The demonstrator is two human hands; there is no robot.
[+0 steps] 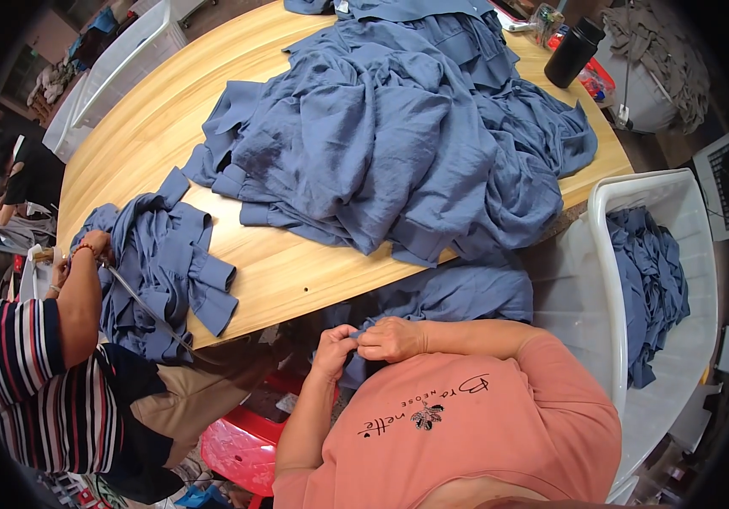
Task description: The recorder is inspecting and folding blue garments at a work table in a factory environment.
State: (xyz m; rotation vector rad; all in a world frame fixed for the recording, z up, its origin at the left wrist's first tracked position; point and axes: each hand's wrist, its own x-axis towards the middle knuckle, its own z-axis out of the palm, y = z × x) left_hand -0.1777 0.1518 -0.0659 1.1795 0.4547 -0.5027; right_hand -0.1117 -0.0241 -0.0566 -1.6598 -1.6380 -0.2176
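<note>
One blue cloth [466, 293] between our salmon shirt [466, 433] and the desk [271, 293], pinched in our left grip [330, 349] and right grip [392, 339], blue garment pile [373, 127] atop the desk, crumpled garments [649, 288] in a white bin [700, 263].

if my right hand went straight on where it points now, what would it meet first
Most likely the left hand, which sits just beside the right hand at the pinched blue cloth, though exact depth is unclear.

It's a garment workshop — blue clothes [364, 136] heaped on 1 table [144, 127], in 1 bin [611, 297].
</note>
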